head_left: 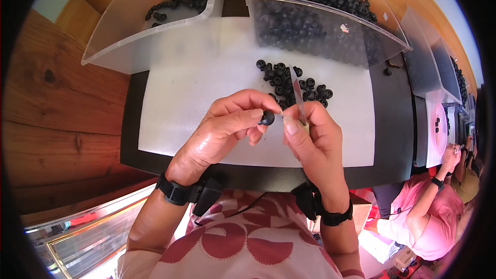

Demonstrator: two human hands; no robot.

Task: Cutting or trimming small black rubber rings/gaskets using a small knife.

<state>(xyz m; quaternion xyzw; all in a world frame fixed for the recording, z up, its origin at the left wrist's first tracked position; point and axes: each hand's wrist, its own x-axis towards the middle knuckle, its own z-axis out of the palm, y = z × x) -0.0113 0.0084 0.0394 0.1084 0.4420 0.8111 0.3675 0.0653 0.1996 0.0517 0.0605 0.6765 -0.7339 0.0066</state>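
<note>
Pale knife handle (pixel 307 127) mostly hidden over white rectangular mat (pixel 175 124), top-cropped clear plastic bin (pixel 116 44) beyond its left half, partly hidden tan-shirted co-worker (pixel 467 183) well right of it

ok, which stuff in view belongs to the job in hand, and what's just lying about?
Likely in the job:
black round piece, in left hand
knife, in right hand
loose pieces on white mat
left bin, few pieces
right bin, many pieces

Likely just about:
stray piece on dark tabletop
pink tray, far right
cardboard box, lower right
</note>
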